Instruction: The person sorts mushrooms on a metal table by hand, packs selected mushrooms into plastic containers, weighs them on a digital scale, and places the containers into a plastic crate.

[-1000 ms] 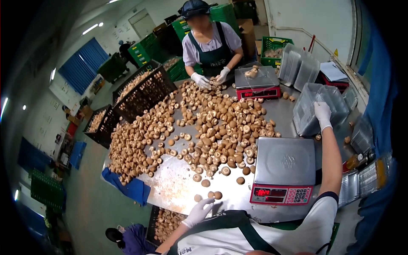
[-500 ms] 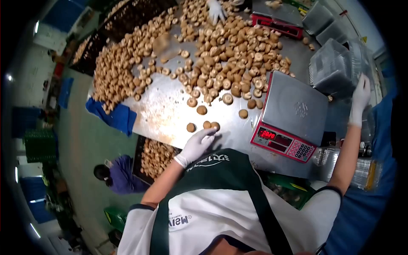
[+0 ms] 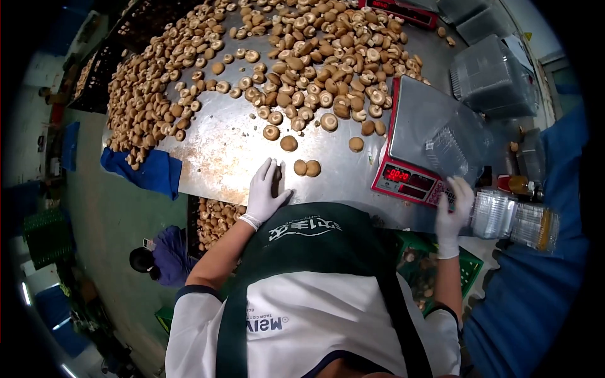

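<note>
My left hand, in a white glove, is at the near table edge with its fingers around a brown mushroom, which is partly hidden. Just beyond it, two mushroom caps touch each other, and a single mushroom lies further up. My gloved right hand is over the keypad corner of the red-framed scale, fingers and thumb apart. A clear plastic tray rests on the scale plate just beyond the fingertips. The scale shows red digits.
A large heap of mushrooms spreads over the metal table. Stacked clear trays stand at the right, with more packs nearer me. A second scale is at the back. A blue cloth hangs at the left edge; a person is beyond.
My right hand has come from the tray stack to the scale's front corner, and a clear tray now lies on the scale. My left hand has shifted left onto a mushroom.
</note>
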Demonstrator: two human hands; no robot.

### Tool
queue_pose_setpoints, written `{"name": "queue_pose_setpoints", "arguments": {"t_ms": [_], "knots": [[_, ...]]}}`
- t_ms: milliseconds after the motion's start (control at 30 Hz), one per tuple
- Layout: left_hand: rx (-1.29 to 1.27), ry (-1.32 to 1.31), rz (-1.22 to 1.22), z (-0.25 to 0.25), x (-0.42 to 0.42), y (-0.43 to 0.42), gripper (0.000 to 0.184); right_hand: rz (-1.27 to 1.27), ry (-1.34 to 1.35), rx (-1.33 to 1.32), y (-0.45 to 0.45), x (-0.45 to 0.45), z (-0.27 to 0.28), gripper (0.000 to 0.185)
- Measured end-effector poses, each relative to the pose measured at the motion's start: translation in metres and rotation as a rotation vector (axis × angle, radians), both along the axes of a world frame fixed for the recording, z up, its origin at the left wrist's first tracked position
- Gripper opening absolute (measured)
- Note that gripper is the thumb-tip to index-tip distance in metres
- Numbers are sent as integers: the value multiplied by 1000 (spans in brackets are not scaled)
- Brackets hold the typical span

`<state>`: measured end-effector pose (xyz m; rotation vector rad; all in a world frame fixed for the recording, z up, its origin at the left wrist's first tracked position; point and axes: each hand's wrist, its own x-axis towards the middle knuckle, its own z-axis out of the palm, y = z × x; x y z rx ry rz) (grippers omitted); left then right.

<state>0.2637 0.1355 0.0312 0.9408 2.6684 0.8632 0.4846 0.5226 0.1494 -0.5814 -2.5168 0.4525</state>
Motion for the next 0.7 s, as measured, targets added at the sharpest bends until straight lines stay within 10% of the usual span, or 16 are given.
{"name": "queue_pose_setpoints", "arguments": {"t_ms": [267,400,700], "knots": [[54,68,50,-24,-24,31,96,160,-203,-1185,-132,-80,-137,64],[246,-22,154,-14,-65,64,92,-44,167,-1099,-134,-168,-157,60],[126,45,50,-18,-117,105,92,-170,519,-1846,-36,-337,-164,76]]}}
